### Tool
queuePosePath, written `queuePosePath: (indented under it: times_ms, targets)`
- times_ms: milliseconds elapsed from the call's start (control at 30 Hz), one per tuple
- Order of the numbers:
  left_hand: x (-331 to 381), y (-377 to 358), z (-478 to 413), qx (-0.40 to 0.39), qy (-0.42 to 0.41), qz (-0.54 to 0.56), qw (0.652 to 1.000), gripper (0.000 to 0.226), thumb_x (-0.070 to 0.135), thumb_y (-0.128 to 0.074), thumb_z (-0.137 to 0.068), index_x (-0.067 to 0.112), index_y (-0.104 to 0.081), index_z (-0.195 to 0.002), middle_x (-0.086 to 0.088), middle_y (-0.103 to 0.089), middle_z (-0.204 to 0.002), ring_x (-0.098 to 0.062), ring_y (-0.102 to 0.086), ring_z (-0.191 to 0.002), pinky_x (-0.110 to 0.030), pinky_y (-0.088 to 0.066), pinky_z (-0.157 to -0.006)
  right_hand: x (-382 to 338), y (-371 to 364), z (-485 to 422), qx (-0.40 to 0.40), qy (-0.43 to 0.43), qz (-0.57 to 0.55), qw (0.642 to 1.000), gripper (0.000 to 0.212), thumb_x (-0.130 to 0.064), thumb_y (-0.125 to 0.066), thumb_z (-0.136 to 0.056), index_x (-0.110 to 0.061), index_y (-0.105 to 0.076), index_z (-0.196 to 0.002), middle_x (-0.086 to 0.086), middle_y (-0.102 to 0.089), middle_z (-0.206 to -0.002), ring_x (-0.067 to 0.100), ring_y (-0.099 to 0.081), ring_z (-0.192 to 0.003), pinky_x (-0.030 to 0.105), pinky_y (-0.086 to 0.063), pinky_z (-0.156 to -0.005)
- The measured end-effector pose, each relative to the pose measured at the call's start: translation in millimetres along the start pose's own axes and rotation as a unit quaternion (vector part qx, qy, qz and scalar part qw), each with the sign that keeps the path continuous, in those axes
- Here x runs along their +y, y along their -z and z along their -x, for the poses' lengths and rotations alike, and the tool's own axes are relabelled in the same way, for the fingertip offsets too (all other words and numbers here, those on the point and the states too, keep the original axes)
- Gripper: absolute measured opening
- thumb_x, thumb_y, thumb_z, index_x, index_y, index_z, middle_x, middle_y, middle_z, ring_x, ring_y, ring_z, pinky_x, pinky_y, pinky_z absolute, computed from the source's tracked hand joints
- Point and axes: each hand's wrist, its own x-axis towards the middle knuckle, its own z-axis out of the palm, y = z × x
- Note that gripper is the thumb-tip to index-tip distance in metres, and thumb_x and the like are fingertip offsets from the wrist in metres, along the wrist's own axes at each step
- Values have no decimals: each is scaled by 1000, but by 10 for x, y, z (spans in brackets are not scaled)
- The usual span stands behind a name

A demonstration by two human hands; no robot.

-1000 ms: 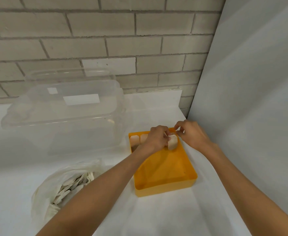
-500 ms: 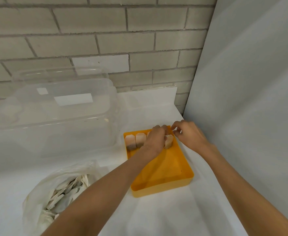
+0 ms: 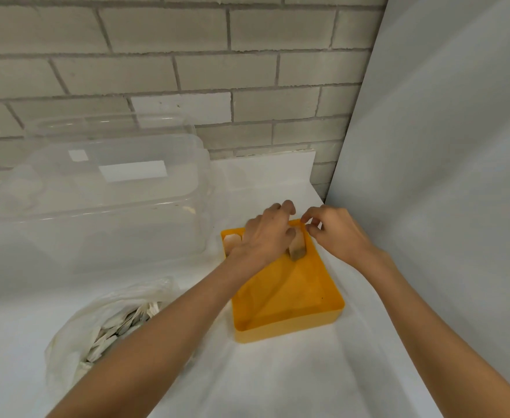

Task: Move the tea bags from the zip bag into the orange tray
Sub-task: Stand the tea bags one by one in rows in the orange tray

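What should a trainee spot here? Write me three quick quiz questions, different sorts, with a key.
1. True or false: tea bags fill the orange tray right up to its near wall.
2. The zip bag lies on which side of the tray? A left, B right, C behind.
3. Fill in: the left hand holds a ____ at the tray's far end.
Key: 1 false; 2 A; 3 tea bag.

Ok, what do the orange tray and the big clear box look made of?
Orange tray: apparently rigid moulded plastic, smooth and faintly glossy, one even colour, rounded corners. Clear box: probably hard transparent plastic; the bricks show through it and its top catches pale reflections.
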Motion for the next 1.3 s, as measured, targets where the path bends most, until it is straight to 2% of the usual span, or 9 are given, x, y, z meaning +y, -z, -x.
queuePosePath:
  times_ms: [167, 367, 500, 633, 833, 1033, 1133, 1233, 1300]
  targets:
    - [-190, 654, 438, -28, -22, 133, 991, 26, 27, -61, -91, 24, -59, -117, 6, -66, -107, -12, -63, -89, -33, -54, -82, -454, 112, 43, -6, 61, -36, 998, 20, -17, -57, -93, -16, -68, -109, 4, -67, -99, 11, -57, -77, 22, -48, -69]
    - [-597, 1150, 1172, -18, 25, 172, 985, 15, 26, -66, -89, 28, -68, -104, 15, -68, -91, -4, -62, -82, -9, -46, -71, -1212, 95, 152, -41, 148, -99, 983, 17, -20, -57, -91, -25, -69, -104, -5, -63, -90, 9, -56, -78, 28, -49, -72]
    - [-865, 1267, 1648, 8, 90, 202, 975, 3, 29, -67, -87, 27, -69, -89, 13, -70, -80, -8, -64, -75, -24, -51, -71, -1697, -176, 315, -98, 211, -136, 963, 12, -19, -61, -89, -20, -70, -96, -1, -67, -82, 12, -59, -74, 30, -49, -70]
    - [-1111, 1221, 1990, -13, 152, 178, 972, 7, 26, -69, -86, 25, -67, -79, 7, -69, -73, -16, -66, -70, -30, -51, -68, -1995, -479, 436, -164, 246, -150, 944, 15, -11, -60, -88, -11, -72, -95, 4, -68, -78, 11, -54, -68, 17, -40, -61]
    - [-1356, 1025, 2231, -62, 208, 102, 971, 15, 11, -63, -86, 25, -66, -83, 7, -67, -84, -2, -58, -62, -3, -39, -59, -2185, -766, 487, -238, 243, -86, 937, 21, -15, -58, -88, -14, -71, -104, -1, -61, -83, 18, -58, -82, 34, -49, -71]
    - [-1428, 887, 2294, -35, 240, 144, 959, 14, 7, -62, -86, 18, -70, -91, 3, -67, -84, -8, -58, -65, -6, -41, -57, -2231, -841, 528, -259, 250, -40, 932, 18, -25, -67, -83, -17, -69, -100, -4, -49, -88, 18, -54, -89, 29, -41, -68]
    - [-1393, 872, 2303, -12, 236, 192, 953, 14, 8, -62, -87, 17, -71, -93, 1, -68, -85, -1, -56, -59, -7, -41, -56, -2198, -778, 499, -251, 236, -96, 934, 10, -25, -69, -83, -20, -70, -91, -5, -55, -87, 8, -53, -81, 28, -46, -71]
    - [-1339, 910, 2287, 11, 226, 243, 943, 16, 9, -58, -90, 18, -71, -94, 5, -68, -79, 3, -56, -54, -10, -42, -56, -2178, -619, 443, -249, 210, -175, 929, 9, -25, -71, -84, -17, -70, -87, -14, -57, -79, -7, -53, -66, 10, -39, -61]
    - [-1300, 952, 2272, 23, 224, 294, 929, 16, 18, -56, -95, 18, -71, -92, 1, -68, -74, -3, -60, -60, -19, -46, -61, -2171, -503, 384, -244, 180, -232, 924, 8, -22, -71, -84, -14, -69, -85, -12, -61, -74, -7, -55, -58, 7, -38, -56]
